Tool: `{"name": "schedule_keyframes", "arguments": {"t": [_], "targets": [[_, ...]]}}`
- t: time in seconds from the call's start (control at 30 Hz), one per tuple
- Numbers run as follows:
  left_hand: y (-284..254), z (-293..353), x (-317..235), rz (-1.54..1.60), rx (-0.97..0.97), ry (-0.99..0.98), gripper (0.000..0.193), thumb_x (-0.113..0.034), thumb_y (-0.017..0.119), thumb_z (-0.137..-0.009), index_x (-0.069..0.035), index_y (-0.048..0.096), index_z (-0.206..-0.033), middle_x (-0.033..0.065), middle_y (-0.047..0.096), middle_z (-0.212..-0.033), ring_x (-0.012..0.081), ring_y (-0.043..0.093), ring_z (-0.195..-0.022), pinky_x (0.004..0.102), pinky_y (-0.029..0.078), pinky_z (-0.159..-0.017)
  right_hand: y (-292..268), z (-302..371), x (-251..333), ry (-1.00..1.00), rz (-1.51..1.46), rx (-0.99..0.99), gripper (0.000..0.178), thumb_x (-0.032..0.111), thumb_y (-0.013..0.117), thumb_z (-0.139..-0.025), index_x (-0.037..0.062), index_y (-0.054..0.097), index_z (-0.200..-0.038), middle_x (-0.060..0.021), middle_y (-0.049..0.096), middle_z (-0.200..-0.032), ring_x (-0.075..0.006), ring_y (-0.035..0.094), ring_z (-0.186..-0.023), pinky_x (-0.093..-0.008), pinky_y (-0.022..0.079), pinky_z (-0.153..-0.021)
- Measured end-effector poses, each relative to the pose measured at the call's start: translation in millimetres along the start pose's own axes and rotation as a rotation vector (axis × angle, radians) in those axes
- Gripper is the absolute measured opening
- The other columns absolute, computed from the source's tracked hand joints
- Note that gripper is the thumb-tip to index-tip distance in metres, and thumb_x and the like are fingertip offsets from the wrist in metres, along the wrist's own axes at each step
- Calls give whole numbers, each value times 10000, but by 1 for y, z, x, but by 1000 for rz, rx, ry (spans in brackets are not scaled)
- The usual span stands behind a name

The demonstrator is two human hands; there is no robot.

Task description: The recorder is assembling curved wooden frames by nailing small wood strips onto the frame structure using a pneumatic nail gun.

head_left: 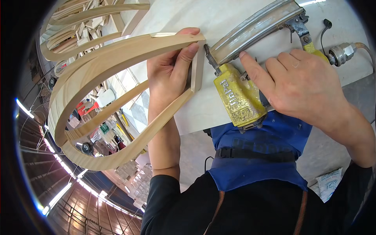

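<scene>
My left hand (166, 76) grips a pale curved wooden frame (92, 70) near its end, thumb on one side and fingers behind. A short straight wooden piece (197, 70) spans the frame's two arms at that end. My right hand (301, 84) is closed round the handle of a worn yellow pneumatic nail gun (237, 98), its index finger stretched toward the long metal magazine (258, 31). The gun's nose points at the frame's end piece; whether they touch I cannot tell. My right hand hides most of the handle and the trigger.
Both hands work over a pale tabletop (188, 117). An air hose with a metal coupling (342, 54) runs from the gun to the right. More curved wooden frames (98, 11) and loose wood scraps lie at upper left. A printed bag (329, 182) rests on the floor at lower right.
</scene>
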State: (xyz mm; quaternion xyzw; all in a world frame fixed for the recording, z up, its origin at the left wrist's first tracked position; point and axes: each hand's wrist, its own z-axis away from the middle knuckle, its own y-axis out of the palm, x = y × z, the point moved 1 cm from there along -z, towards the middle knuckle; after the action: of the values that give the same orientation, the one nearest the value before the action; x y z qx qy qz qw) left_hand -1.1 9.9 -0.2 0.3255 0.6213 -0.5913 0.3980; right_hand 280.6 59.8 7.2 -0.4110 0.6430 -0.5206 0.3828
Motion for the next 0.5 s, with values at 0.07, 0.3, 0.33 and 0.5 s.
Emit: {"name": "schedule_keyframes", "arguments": {"t": [0.07,0.3,0.33,0.5], "targets": [[2,1,0,18,1,-15,226,-29,744,-1074,22,826,-1277,61,835,-1259,121,673,-878,226,549,-841,-1,2,0,1,0,-2,440,101,751,-965,61,738,-1402,-3,592,-802,-131,574,-677,-252,491,-674],[0,1,2,18,9,-6,224,-29,747,-1072,31,822,-1274,51,836,-1249,112,666,-870,228,545,-821,-1,0,2,26,28,-4,358,114,754,-966,49,750,-1318,-4,580,-784,-125,563,-659,-254,483,-664],[-1,1,2,18,8,-4,224,-29,747,-1072,31,822,-1274,51,836,-1249,112,666,-870,228,545,-821,-1,-2,2,26,30,-5,358,114,754,-966,49,750,-1318,-4,580,-784,-125,563,-659,-254,483,-664],[-7,1,3,16,-5,-1,223,-30,748,-1072,28,823,-1273,49,835,-1251,110,661,-862,230,544,-811,4,-7,2,-25,61,0,290,118,750,-969,49,743,-1252,-5,571,-774,-124,559,-652,-260,477,-654]]}}
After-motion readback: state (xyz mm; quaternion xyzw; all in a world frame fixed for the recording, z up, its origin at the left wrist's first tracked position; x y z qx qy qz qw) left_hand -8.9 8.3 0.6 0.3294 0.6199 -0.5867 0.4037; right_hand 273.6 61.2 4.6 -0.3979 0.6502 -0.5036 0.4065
